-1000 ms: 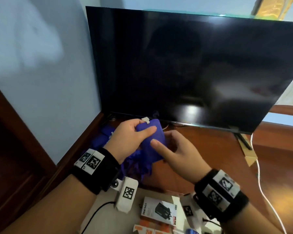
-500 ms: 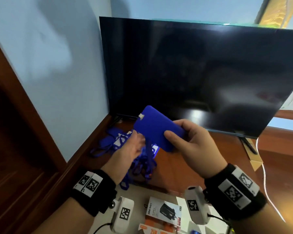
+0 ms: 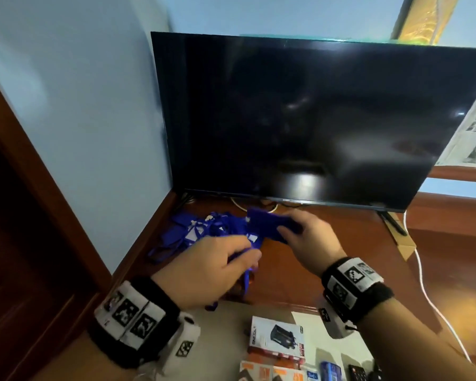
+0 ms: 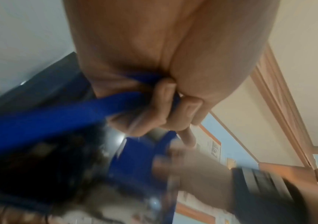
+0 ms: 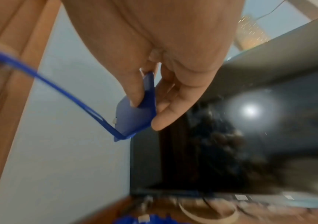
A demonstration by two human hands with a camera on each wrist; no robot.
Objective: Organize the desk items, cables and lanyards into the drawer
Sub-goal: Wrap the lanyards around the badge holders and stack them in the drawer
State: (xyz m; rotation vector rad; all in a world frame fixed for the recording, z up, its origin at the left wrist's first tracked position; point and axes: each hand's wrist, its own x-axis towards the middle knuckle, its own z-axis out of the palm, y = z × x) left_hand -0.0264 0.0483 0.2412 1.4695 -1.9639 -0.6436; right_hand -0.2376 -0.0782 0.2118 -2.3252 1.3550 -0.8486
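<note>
Lanyards (image 3: 201,232) in the head view lie heaped on the bench (image 3: 327,243) by the wall; the right hand (image 3: 308,240) pinches a blue card holder (image 3: 270,225) just above them, lower than half a second ago, its strap running left to the left hand (image 3: 212,268)

Left wrist view: fingers (image 4: 166,97) curl round the strap (image 4: 58,115)

Right wrist view: thumb and fingers (image 5: 166,110) grip the holder's edge, strap taut leftward

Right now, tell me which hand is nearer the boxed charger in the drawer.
Left. The left hand grips a blue strap just up-left of the boxed charger; the right hand holds the blue card holder farther back.
</note>
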